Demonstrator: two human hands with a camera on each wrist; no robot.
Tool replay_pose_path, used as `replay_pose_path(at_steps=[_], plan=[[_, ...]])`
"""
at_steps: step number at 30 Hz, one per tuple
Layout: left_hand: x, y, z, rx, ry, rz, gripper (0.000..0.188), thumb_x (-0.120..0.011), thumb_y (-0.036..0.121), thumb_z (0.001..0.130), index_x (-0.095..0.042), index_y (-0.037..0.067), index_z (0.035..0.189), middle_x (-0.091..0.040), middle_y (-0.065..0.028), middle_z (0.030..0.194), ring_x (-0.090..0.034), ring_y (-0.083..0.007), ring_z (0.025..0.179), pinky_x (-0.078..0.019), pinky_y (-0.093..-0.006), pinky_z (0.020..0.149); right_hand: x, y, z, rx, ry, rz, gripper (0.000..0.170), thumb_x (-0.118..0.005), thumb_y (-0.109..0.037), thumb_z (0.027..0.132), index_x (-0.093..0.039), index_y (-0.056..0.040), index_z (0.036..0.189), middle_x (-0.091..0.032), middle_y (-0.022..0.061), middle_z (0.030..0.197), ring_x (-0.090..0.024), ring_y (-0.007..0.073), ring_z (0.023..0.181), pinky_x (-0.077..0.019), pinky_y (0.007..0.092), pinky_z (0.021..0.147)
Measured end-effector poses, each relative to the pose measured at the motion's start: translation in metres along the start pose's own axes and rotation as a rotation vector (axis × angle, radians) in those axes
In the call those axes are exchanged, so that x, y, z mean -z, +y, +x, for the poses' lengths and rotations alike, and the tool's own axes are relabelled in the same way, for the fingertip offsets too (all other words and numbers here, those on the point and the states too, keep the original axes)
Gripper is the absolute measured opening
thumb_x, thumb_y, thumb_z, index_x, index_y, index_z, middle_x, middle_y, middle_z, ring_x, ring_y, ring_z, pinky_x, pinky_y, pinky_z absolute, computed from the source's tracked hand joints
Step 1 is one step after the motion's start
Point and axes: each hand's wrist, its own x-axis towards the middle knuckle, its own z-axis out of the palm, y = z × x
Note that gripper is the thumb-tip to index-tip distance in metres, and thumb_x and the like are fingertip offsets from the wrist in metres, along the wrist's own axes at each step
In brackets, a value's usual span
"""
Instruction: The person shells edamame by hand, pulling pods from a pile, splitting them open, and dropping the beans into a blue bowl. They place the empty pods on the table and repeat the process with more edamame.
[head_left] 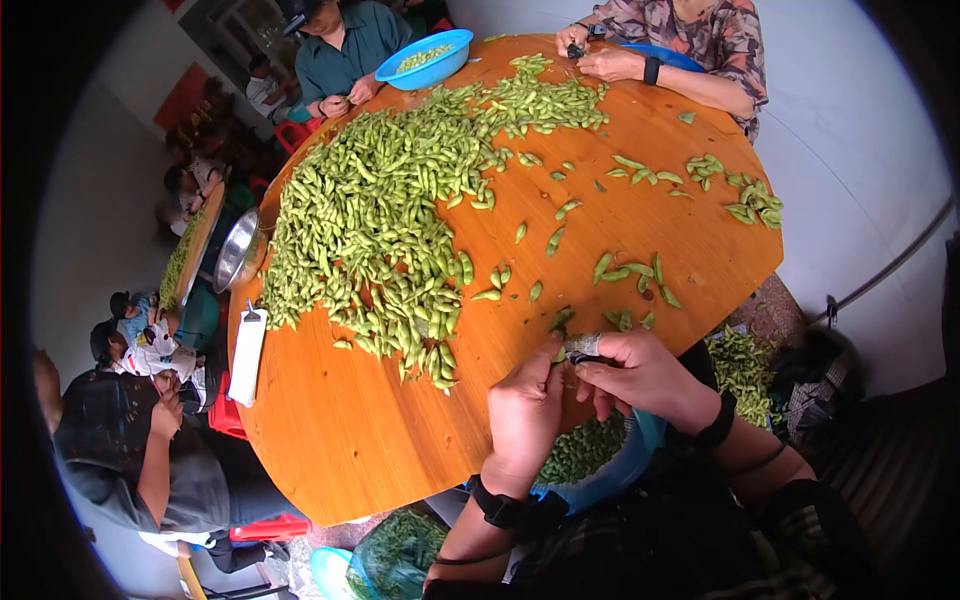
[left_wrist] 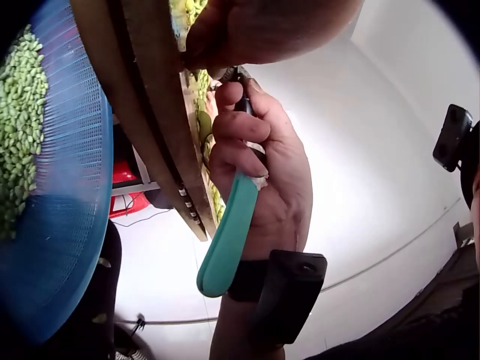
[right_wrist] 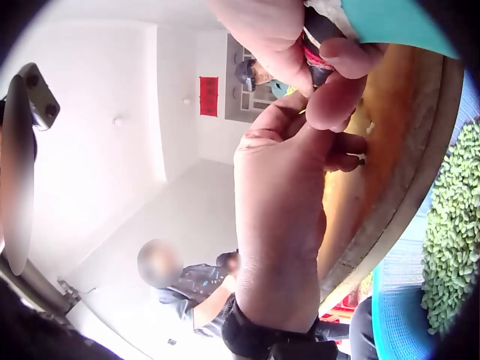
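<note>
Over the table's near edge, the left hand [head_left: 527, 410] pinches a green pod [head_left: 560, 355] between thumb and fingers. Close against it, the right hand [head_left: 650, 375] grips a tool whose teal handle [left_wrist: 229, 236] sticks out below the curled fingers in the left wrist view. The tool's dark front part lies between the two hands; its tip is hidden. In the right wrist view the left hand [right_wrist: 281, 195] meets the right fingertips, beside the teal handle [right_wrist: 405, 22]. Under the hands is a blue basket [head_left: 652, 435] of shelled green beans [head_left: 585, 448].
A large pile of pods [head_left: 380, 200] covers the left and far part of the wooden table [head_left: 350, 440], with loose pods on the right. A clipboard [head_left: 248, 355] and metal bowl [head_left: 238, 250] are at the left edge. Two people sit opposite; a blue bowl [head_left: 425, 72] stands there.
</note>
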Motion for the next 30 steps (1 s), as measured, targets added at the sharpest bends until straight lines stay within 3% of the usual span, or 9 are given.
replay_pose_path(at_steps=[6,8,10,11,13,16,20,30], plan=[[0.001,0.002,-0.002,0.005,0.015,0.026,0.028,-0.067,0.004,0.083,-0.068,0.008,0.110,-0.069,-0.0180,0.089,-0.070,-0.0303,0.076,-0.0565,-0.0356,0.067,-0.003,0.005,0.002,0.017,0.033,0.024,0.013,-0.053,-0.010,0.096,-0.060,-0.0003,0.100,-0.064,0.0040,0.076,-0.059,0.0070,0.053,-0.0398,0.0187,0.041],[0.001,0.001,-0.002,-0.001,0.031,-0.025,0.027,-0.067,0.004,0.083,-0.068,0.008,0.110,-0.069,-0.0184,0.088,-0.071,-0.0295,0.076,-0.0565,-0.0351,0.067,-0.004,0.006,0.002,0.001,0.040,0.074,0.011,-0.054,-0.010,0.096,-0.059,-0.0015,0.098,-0.061,0.0025,0.072,-0.053,0.0051,0.049,-0.0372,0.0189,0.041],[0.003,0.001,-0.001,0.094,-0.033,-0.136,0.019,-0.067,-0.003,0.083,-0.067,-0.001,0.102,-0.072,-0.0103,0.084,-0.069,-0.0115,0.077,-0.0554,-0.0272,0.068,-0.005,0.005,0.002,-0.003,0.045,0.105,0.010,-0.054,-0.010,0.096,-0.059,-0.0019,0.096,-0.059,0.0017,0.070,-0.050,0.0047,0.048,-0.0363,0.0194,0.041],[0.003,0.000,0.000,0.091,-0.034,-0.139,0.019,-0.067,-0.003,0.083,-0.067,-0.001,0.102,-0.072,-0.0103,0.084,-0.069,-0.0115,0.077,-0.0554,-0.0272,0.068,-0.006,0.005,0.002,-0.007,0.051,0.137,0.009,-0.054,-0.010,0.095,-0.059,-0.0024,0.095,-0.057,0.0008,0.067,-0.048,0.0042,0.047,-0.0354,0.0199,0.041],[0.003,-0.003,-0.001,0.232,-0.133,-0.433,0.019,-0.065,0.001,0.088,-0.066,0.000,0.107,-0.071,-0.0097,0.082,-0.070,-0.0116,0.075,-0.0564,-0.0260,0.066,-0.006,0.005,0.002,-0.006,0.048,0.147,0.008,-0.053,-0.009,0.095,-0.058,-0.0024,0.094,-0.055,0.0005,0.066,-0.047,0.0042,0.047,-0.0349,0.0200,0.041],[0.001,-0.007,-0.001,0.237,-0.141,-0.554,0.016,-0.062,-0.002,0.090,-0.065,-0.003,0.106,-0.071,-0.0054,0.085,-0.067,-0.0081,0.078,-0.0568,-0.0239,0.068,-0.005,0.006,0.003,-0.001,0.042,0.157,0.008,-0.052,-0.008,0.095,-0.057,-0.0023,0.093,-0.054,0.0003,0.065,-0.046,0.0040,0.047,-0.0343,0.0202,0.041],[0.003,-0.006,0.001,0.273,-0.189,-0.655,0.014,-0.060,-0.003,0.092,-0.064,-0.003,0.106,-0.070,-0.0055,0.092,-0.067,-0.0102,0.078,-0.0573,-0.0245,0.069,-0.007,0.005,0.002,-0.018,0.057,0.172,0.009,-0.051,-0.008,0.095,-0.056,-0.0021,0.091,-0.054,0.0001,0.065,-0.046,0.0038,0.047,-0.0327,0.0204,0.040],[0.010,-0.011,0.003,0.351,-0.298,-0.879,0.016,-0.059,-0.002,0.093,-0.061,-0.003,0.109,-0.070,-0.0096,0.088,-0.068,-0.0142,0.072,-0.0568,-0.0252,0.065,-0.009,0.005,-0.005,-0.040,0.047,0.294,0.009,-0.053,-0.010,0.096,-0.058,-0.0032,0.093,-0.052,-0.0013,0.064,-0.044,0.0034,0.045,-0.0306,0.0209,0.041]])
